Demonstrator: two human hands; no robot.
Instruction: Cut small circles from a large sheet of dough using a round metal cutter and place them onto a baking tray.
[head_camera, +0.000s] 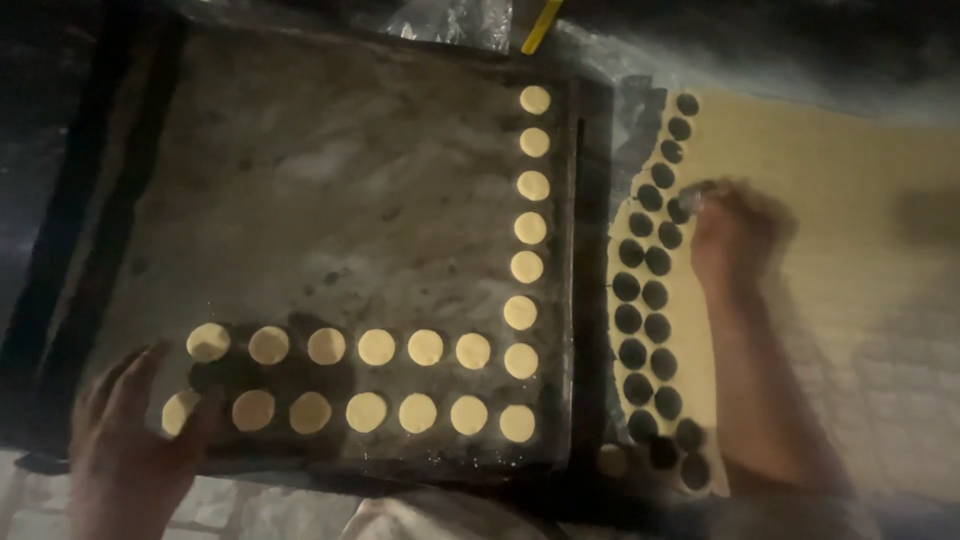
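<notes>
Dough sheet (850, 300) fills the right of the frame, its left edge riddled with round holes. The right hand (735, 235), blurred, presses down there with fingers bunched, probably round a small cutter; I cannot tell for sure. At lower left the left hand (125, 440) lies open-fingered, touching the end disc (178, 412) on the baking tray (300, 180). Risks, as I judge: a cut overlapping an existing hole, or those fingers denting the soft disc.
</notes>
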